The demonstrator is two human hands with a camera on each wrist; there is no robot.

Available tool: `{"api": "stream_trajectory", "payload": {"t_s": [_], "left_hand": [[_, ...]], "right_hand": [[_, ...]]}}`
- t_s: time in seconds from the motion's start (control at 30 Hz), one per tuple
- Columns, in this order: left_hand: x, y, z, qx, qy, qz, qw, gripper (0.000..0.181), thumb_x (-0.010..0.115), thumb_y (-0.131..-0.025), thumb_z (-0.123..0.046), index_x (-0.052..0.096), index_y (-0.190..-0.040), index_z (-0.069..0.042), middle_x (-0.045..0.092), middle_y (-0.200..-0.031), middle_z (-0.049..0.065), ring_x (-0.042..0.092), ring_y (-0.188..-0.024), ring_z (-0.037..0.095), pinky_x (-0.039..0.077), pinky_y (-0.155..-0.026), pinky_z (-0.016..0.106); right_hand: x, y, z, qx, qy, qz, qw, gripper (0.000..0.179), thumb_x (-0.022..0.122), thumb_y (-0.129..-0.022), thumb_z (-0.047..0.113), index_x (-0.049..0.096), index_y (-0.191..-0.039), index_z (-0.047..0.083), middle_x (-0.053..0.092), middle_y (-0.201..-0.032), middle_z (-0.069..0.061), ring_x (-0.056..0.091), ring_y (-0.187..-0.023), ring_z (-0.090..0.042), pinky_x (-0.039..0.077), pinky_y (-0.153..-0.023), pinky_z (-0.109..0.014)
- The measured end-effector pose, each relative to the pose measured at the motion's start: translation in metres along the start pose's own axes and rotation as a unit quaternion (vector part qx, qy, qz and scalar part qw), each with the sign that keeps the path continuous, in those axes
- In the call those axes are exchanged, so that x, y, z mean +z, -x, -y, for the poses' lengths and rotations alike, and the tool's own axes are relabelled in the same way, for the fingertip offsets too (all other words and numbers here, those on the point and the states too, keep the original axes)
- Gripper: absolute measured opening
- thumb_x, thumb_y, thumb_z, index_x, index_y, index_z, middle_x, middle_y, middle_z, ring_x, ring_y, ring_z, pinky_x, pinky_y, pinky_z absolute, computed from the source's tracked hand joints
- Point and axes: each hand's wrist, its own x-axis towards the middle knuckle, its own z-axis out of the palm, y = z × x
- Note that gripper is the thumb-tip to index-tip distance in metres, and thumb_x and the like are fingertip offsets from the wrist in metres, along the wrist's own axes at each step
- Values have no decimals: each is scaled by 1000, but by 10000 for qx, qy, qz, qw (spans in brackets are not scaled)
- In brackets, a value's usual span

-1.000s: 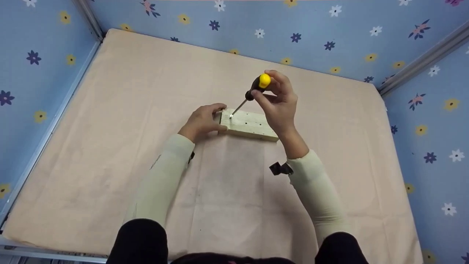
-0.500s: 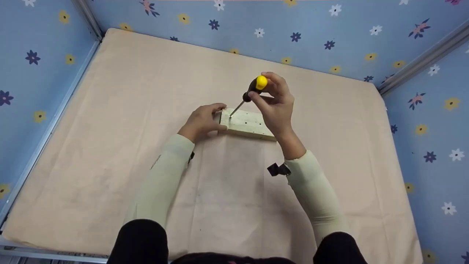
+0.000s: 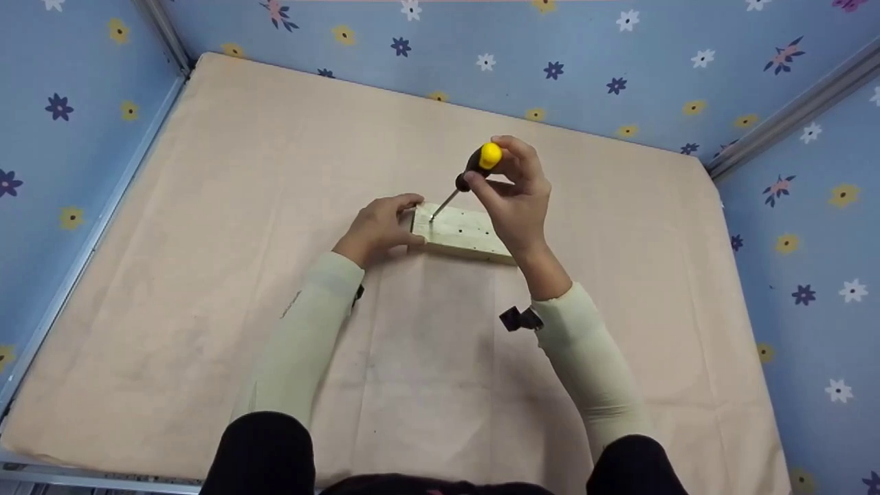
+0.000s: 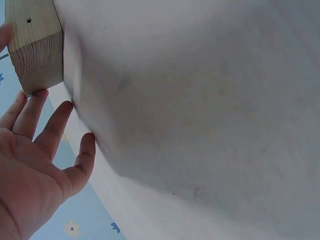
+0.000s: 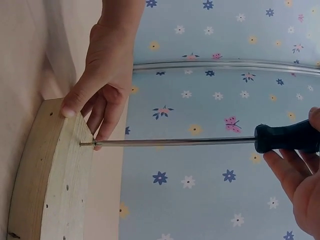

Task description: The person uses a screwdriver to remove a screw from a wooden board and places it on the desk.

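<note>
A pale wooden block (image 3: 450, 237) with several small dark holes lies on the cloth. At its left end my left hand (image 3: 375, 223) grips it, thumb on the near edge and a finger on the far edge; other fingers are spread by the end grain in the left wrist view. My right hand (image 3: 522, 199) holds a screwdriver (image 3: 474, 168) by its black handle with a yellow end. The shaft slants down to the block's left end. In the right wrist view the screwdriver tip meets a screw (image 5: 86, 144) that stands partly out of the wood.
A beige cloth (image 3: 275, 172) covers the table under the block. Blue flowered panels (image 3: 447, 41) rise behind and at both sides, with metal rails (image 3: 165, 34) at the corners. A small black device (image 3: 521, 318) sits at the right wrist.
The right hand and screwdriver have shifted slightly left and toward the person, mostly in the first half second. The left hand and block stay in place.
</note>
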Motion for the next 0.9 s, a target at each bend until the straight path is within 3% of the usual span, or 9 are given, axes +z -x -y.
{"api": "stream_trajectory", "payload": {"t_s": [0.2, 0.47, 0.9], "left_hand": [[0, 0, 0, 32, 2, -24, 10000, 77, 83, -71, -39, 49, -140, -32, 53, -141, -5, 44, -135, 17, 34, -113, 41], [0, 0, 0, 49, -18, 26, 10000, 77, 83, -71, -38, 50, -140, -30, 52, -143, -5, 45, -135, 18, 34, -113, 41], [1, -2, 1, 78, 37, -28, 10000, 77, 84, -70, -36, 51, -139, -30, 53, -142, -6, 45, -134, 17, 33, -114, 40]], "right_hand": [[4, -1, 5, -66, 610, -3, 9981, 42, 76, -80, 7, 56, -116, -2, 60, -93, -10, 67, -78, -15, 59, -64, -32], [8, -8, 11, -171, 1643, -77, 9862, 41, 78, -81, 18, 61, -114, 1, 58, -97, -14, 67, -77, -18, 58, -64, -27], [17, -19, 14, 16, 2295, -5, 9733, 41, 74, -84, 19, 56, -114, -2, 57, -104, -15, 67, -85, -18, 56, -69, -19]]}}
